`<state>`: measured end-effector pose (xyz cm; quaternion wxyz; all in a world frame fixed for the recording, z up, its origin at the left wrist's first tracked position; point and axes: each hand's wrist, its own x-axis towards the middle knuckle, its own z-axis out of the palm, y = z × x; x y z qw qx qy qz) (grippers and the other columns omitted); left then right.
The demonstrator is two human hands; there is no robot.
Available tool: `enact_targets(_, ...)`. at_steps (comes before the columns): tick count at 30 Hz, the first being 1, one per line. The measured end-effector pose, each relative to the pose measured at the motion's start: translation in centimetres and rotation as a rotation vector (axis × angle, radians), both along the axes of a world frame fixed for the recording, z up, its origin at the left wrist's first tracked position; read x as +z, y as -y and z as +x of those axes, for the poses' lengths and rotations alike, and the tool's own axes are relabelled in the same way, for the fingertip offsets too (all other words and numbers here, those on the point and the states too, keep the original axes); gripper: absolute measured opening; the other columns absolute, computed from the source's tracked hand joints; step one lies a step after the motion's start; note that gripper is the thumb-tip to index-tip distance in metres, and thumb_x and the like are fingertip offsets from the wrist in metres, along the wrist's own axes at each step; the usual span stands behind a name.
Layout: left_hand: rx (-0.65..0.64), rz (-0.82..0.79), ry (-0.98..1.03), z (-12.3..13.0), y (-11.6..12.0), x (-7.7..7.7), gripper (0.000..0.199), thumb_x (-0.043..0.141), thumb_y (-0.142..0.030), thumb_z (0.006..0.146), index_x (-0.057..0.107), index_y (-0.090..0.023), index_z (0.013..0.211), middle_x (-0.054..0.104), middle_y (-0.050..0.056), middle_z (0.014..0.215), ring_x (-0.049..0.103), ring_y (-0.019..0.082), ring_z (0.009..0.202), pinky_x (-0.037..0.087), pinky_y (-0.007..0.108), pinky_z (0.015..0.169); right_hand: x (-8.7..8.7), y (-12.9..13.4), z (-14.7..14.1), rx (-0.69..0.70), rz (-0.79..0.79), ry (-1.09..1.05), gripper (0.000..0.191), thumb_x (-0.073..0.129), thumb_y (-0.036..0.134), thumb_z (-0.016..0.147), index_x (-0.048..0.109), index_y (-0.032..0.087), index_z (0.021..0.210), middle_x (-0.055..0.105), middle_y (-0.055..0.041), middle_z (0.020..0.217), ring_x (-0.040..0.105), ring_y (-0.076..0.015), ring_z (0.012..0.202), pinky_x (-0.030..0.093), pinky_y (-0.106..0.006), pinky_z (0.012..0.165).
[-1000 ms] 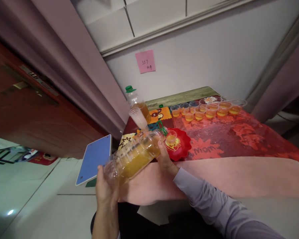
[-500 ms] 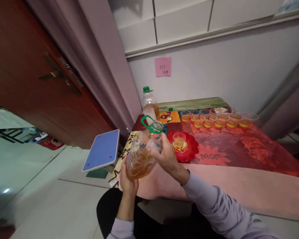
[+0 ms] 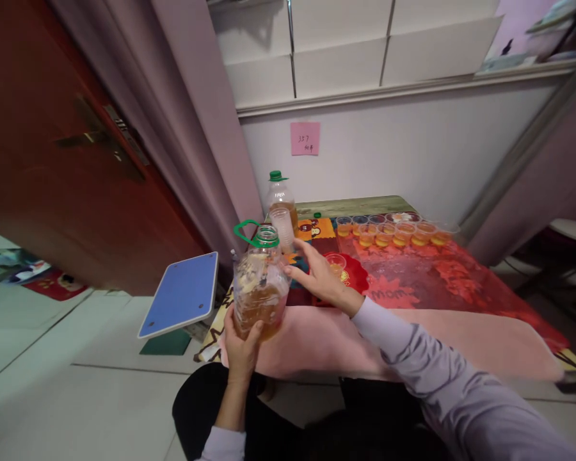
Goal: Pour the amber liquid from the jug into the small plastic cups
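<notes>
A clear plastic jug (image 3: 260, 288) with amber liquid, an uncapped neck and a green ring handle stands nearly upright over the near left edge of the table. Its lower part is gripped by my left hand (image 3: 242, 342). On the jug's right side is my right hand (image 3: 317, 272), its thumb and fingers spread, the thumb near the shoulder of the jug. Behind that hand, a small clear cup (image 3: 336, 261) sits on a red scalloped plate (image 3: 360, 280), partly hidden. A stack of clear cups (image 3: 282, 229) stands just behind the jug.
A second jug (image 3: 284, 198) with a green cap is at the back left. Rows of cups with orange liquid (image 3: 384, 237) line the back of the table (image 3: 413, 323). A loose green cap (image 3: 317, 215) lies near the wall. A blue stool (image 3: 180, 294) stands left.
The jug has gone from tilted to nearly upright and a little left. My right hand has loosened from its upper side and spread its fingers. The camera view has shifted.
</notes>
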<state>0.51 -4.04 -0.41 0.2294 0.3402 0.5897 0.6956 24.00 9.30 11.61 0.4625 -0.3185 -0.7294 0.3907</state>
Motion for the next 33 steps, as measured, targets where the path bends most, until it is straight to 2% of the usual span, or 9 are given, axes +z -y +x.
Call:
enact_targets(3, 0.015, -0.046, -0.034, 0.0, -0.1, -0.1, 0.101, 0.101, -0.061, 0.062, 0.062, -0.020, 0.146, 0.072, 0.018, 0.142, 0.069, 0.040, 0.140, 0.048, 0.055, 0.126, -0.8, -2.9, 3.8, -0.193, 0.100, 0.399, 0.079, 0.077, 0.059, 0.101, 0.055, 0.021, 0.167, 0.060, -0.0217, 0.170, 0.054, -0.0407, 0.160, 0.041, -0.061, 0.135)
enact_targets(5, 0.023, -0.051, -0.044, 0.1, -0.2, 0.0, 0.100, 0.100, -0.062, 0.063, 0.062, -0.020, 0.146, 0.071, 0.018, 0.143, 0.069, 0.040, 0.140, 0.048, 0.055, 0.126, -1.3, -4.3, 5.9, -0.275, 0.085, 0.699, 0.077, 0.074, 0.053, 0.105, 0.053, 0.015, 0.168, 0.057, -0.0264, 0.172, 0.053, -0.0416, 0.162, 0.040, -0.059, 0.135)
enact_targets(7, 0.019, -0.053, -0.044, 0.2, -0.3, 0.1, 0.101, 0.100, -0.061, 0.062, 0.061, -0.022, 0.146, 0.071, 0.017, 0.144, 0.069, 0.040, 0.140, 0.048, 0.055, 0.126, -1.7, -5.0, 7.1, -0.312, 0.033, 0.918, 0.077, 0.074, 0.049, 0.106, 0.051, 0.011, 0.168, 0.055, -0.0297, 0.172, 0.055, -0.0421, 0.161, 0.042, -0.055, 0.133)
enact_targets(9, 0.014, -0.060, -0.045, 0.3, -0.3, 0.4, 0.101, 0.100, -0.060, 0.061, 0.060, -0.023, 0.146, 0.070, 0.017, 0.145, 0.069, 0.040, 0.140, 0.048, 0.055, 0.126, -2.1, -5.1, 7.5, -0.314, -0.016, 1.020, 0.077, 0.078, 0.048, 0.104, 0.053, 0.010, 0.166, 0.060, -0.0307, 0.167, 0.063, -0.0421, 0.153, 0.048, -0.051, 0.127)
enact_targets(13, 0.041, -0.067, -0.071, 0.4, -0.3, 0.8, 0.098, 0.098, -0.063, 0.062, 0.061, -0.024, 0.144, 0.070, 0.016, 0.144, 0.068, 0.041, 0.138, 0.047, 0.056, 0.127, -2.1, -4.7, 7.5, -0.314, -0.065, 1.062, 0.070, 0.080, 0.049, 0.102, 0.060, 0.013, 0.159, 0.070, -0.0285, 0.155, 0.074, -0.0402, 0.138, 0.056, -0.046, 0.112)
enact_targets(19, 0.043, -0.091, -0.074, 0.5, -0.4, 1.2, 0.098, 0.097, -0.066, 0.061, 0.060, -0.024, 0.141, 0.071, 0.015, 0.141, 0.067, 0.043, 0.140, 0.045, 0.059, 0.127, -0.6, -5.1, 7.9, -0.307, -0.082, 1.090, 0.083, 0.082, 0.055, 0.099, 0.055, 0.014, 0.167, 0.069, -0.0286, 0.160, 0.073, -0.0424, 0.142, 0.056, -0.048, 0.114)
enact_targets(23, 0.049, -0.088, -0.065, 0.5, -0.3, 1.3, 0.091, 0.098, -0.063, 0.061, 0.063, -0.025, 0.137, 0.074, 0.013, 0.132, 0.069, 0.041, 0.137, 0.050, 0.057, 0.124, 0.2, -5.4, 8.1, -0.276, -0.093, 1.110, 0.071, 0.081, 0.052, 0.099, 0.067, 0.013, 0.156, 0.075, -0.0282, 0.151, 0.076, -0.0441, 0.138, 0.059, -0.047, 0.109)
enact_targets(27, 0.072, -0.104, -0.045, 0.2, -0.3, 1.0, 0.096, 0.099, -0.063, 0.060, 0.064, -0.025, 0.140, 0.073, 0.013, 0.134, 0.071, 0.041, 0.132, 0.049, 0.058, 0.124, 0.0, -5.5, 8.0, -0.253, -0.062, 1.106, 0.059, 0.078, 0.045, 0.099, 0.074, 0.010, 0.146, 0.077, -0.0289, 0.147, 0.077, -0.0442, 0.134, 0.059, -0.045, 0.106)
enact_targets(33, 0.066, -0.134, -0.071, -0.5, -0.1, 0.2, 0.101, 0.099, -0.063, 0.061, 0.063, -0.023, 0.147, 0.074, 0.014, 0.136, 0.072, 0.040, 0.128, 0.051, 0.060, 0.123, 0.6, -7.4, 9.1, -0.237, -0.026, 1.066, 0.058, 0.082, 0.052, 0.095, 0.078, 0.015, 0.139, 0.085, -0.0192, 0.134, 0.082, -0.0356, 0.122, 0.058, -0.034, 0.091)
